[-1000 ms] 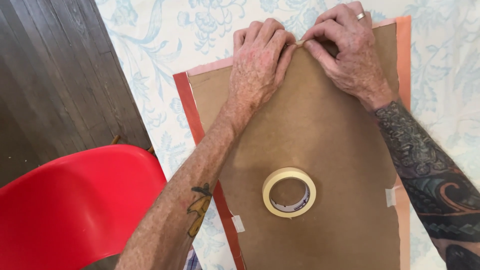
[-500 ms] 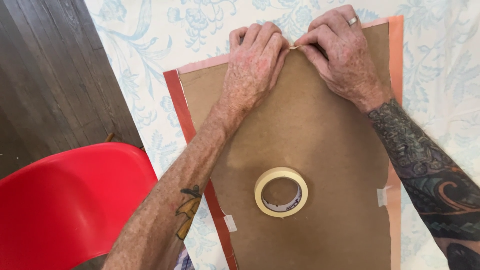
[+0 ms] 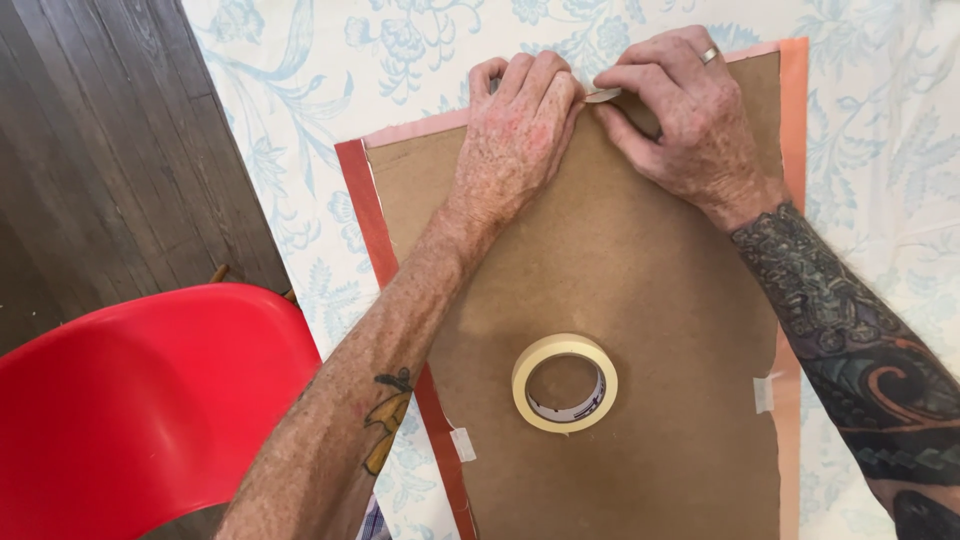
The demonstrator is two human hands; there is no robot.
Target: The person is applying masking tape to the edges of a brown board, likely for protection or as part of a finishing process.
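Both hands sit at the top edge of the board (image 3: 600,300). Left hand (image 3: 515,140) presses flat, holding nothing; right hand (image 3: 690,120) pinches a tape strip (image 3: 603,95). Best practice: press the strip outward from its centre. Roll (image 3: 565,383) lies mid-board.

Both arms are stretched forward, hands brought close together at the far end. The left hand (image 3: 515,135) is laid palm down, fingers curled under. The right hand (image 3: 685,120) is arched, fingertips (image 3: 615,80) pinched beside the left knuckles. The right forearm is tattooed.
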